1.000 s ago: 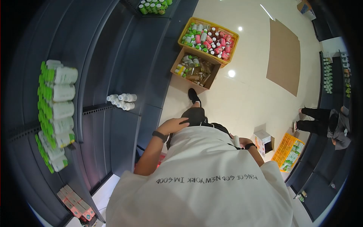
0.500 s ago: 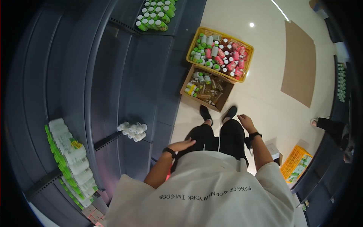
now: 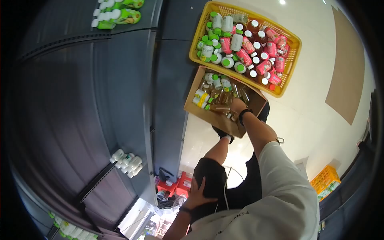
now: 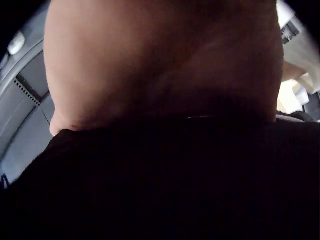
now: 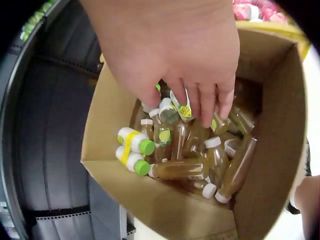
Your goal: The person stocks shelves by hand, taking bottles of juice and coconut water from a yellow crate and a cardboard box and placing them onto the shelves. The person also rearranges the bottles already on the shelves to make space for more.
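My right hand (image 3: 239, 106) reaches down into a cardboard box (image 3: 218, 121) on the floor. In the right wrist view its fingers (image 5: 205, 102) point downward, loosely extended just over the bottles, with nothing seen gripped. Inside lie several clear bottles of brownish drink (image 5: 180, 169) with white caps, jumbled on their sides. Two white bottles with green caps (image 5: 131, 145) are bound together by a yellow band. My left hand (image 3: 197, 196) rests on the thigh of my black trousers, fingers spread. The left wrist view shows mostly skin and dark cloth.
A yellow crate (image 3: 295, 60) of green-capped and pink-labelled bottles stands against the box's far side. Dark shelving (image 3: 132, 80) runs along the left, holding white bottles (image 3: 127, 163) and green bottles (image 3: 127, 16). A cardboard sheet (image 3: 348, 68) lies on the floor at right.
The body has bent down toward the cardboard box. My right hand has moved from beside the body into it, while the left hand stays on the leg.
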Available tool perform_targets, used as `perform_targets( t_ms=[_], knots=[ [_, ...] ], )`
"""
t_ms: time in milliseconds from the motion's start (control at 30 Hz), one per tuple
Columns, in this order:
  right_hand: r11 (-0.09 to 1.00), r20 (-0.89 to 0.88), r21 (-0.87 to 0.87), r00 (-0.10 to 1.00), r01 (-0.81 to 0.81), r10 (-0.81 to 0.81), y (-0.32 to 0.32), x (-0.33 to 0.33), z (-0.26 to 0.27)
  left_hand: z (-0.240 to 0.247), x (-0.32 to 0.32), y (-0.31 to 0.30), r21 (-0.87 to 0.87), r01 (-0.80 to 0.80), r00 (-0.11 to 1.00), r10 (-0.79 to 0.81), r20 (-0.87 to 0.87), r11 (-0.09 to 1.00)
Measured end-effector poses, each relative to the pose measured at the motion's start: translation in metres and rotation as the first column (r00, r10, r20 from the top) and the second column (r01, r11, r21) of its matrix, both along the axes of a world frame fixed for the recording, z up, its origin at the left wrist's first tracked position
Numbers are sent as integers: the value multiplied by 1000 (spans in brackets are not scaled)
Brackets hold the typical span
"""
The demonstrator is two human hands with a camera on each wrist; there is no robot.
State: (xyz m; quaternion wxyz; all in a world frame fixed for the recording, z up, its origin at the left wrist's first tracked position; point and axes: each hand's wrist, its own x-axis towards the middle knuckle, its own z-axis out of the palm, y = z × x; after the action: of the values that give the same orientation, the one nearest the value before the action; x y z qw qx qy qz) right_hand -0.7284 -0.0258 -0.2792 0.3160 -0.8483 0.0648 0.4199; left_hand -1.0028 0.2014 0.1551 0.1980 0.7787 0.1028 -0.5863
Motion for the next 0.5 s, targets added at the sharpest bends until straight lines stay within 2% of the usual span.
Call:
perform_targets(
  t_ms=[100,167,233,300,333,367,433,467,500],
  knots=[
    [996,-90,-84,996,-17,9,29,48,-32,-8,2,4,11,-45,999,45,-16,999],
    [955,111,-260,987,143,-118,45,53,-61,-8,3,3,49,-45,996,48,-69,998],
    [892,19,-427,988,146,-153,45,58,-99,-11,1,9,54,4,998,-1,-55,999],
    [866,-76,-496,997,-58,23,28,50,-138,-10,-3,15,53,-14,999,16,-43,998],
    [860,-121,-496,991,-116,64,24,43,-158,-14,-4,20,-6,-41,999,41,24,999],
    [723,66,-655,937,-219,344,21,9,-193,-15,-7,28,-42,-68,994,72,85,997],
    [561,202,-784,746,-266,635,12,-20,-239,-16,-11,32,0,-132,991,132,29,991],
    [913,54,-329,961,-239,271,4,12,-217,-11,-23,32,45,-145,989,143,40,988],
    [976,134,-209,987,-64,94,7,18,-203,-15,-31,36,68,-145,988,141,66,987]
  ],
)
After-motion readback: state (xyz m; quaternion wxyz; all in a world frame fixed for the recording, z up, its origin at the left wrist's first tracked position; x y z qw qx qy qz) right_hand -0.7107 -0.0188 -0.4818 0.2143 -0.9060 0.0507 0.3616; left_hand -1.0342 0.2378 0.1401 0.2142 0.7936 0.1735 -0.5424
